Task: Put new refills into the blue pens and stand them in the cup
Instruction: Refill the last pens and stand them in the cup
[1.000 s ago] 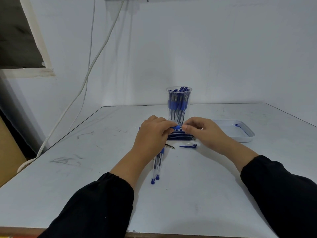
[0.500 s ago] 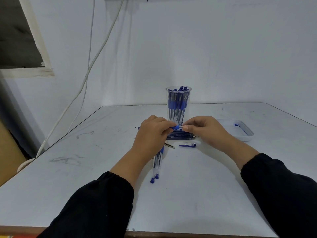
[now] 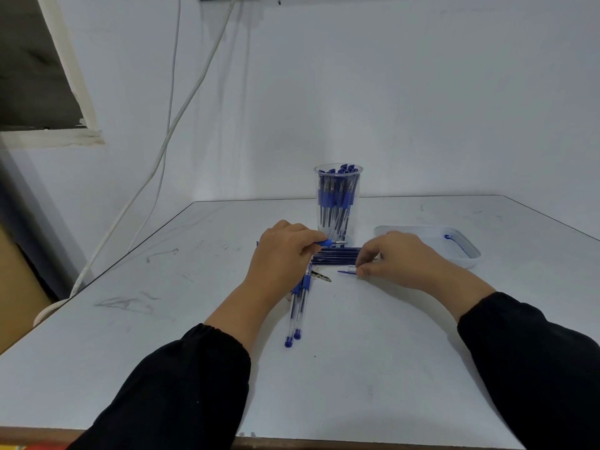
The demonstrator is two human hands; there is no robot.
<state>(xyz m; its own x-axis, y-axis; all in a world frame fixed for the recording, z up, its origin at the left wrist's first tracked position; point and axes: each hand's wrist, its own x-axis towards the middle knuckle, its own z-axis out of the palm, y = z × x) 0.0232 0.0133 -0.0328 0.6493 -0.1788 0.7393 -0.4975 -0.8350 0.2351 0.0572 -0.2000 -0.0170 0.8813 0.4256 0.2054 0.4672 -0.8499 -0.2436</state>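
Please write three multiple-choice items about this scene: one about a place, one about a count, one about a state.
1. Where does the cup stand?
A. behind the hands
B. in the tray
C. at the table's near edge

2. How many pens lie below the left hand?
A. two
B. five
C. none

3. What is the right hand doing?
A. lying flat, touching nothing
B. pinching the cap on the table
C. lifting the cup

Answers: 1 A, the cup is beyond both hands, left of the tray. 2 A, two barrels lie side by side. 3 B, its fingertips close on the small blue cap.
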